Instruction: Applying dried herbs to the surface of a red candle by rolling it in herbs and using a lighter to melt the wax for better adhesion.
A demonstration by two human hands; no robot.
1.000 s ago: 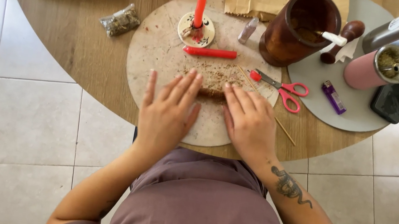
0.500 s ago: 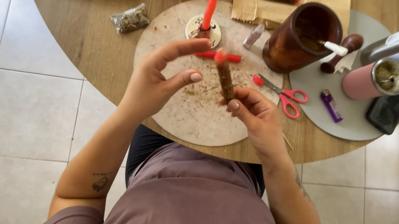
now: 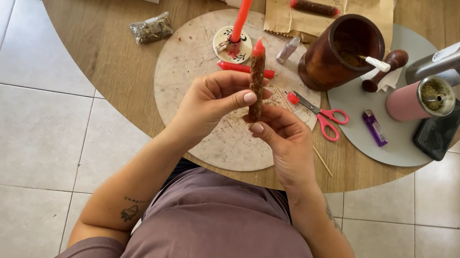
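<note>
Head view looks down on a round wooden table (image 3: 99,57) with a pale round board (image 3: 201,80) near its front edge. Above the board both hands hold a herb-coated red candle (image 3: 256,83) upright, its long axis pointing at the table's far edge. The left hand (image 3: 209,104) pinches its middle with thumb and fingers; the right hand (image 3: 287,141) curls closed around its lower end, hiding the base. A lit candle (image 3: 244,4) stands just beyond.

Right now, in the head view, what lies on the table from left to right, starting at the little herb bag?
Herb bag → lit red candle → wooden mortar → pink-handled scissors → purple lighter → pink cup → black phone.
</note>
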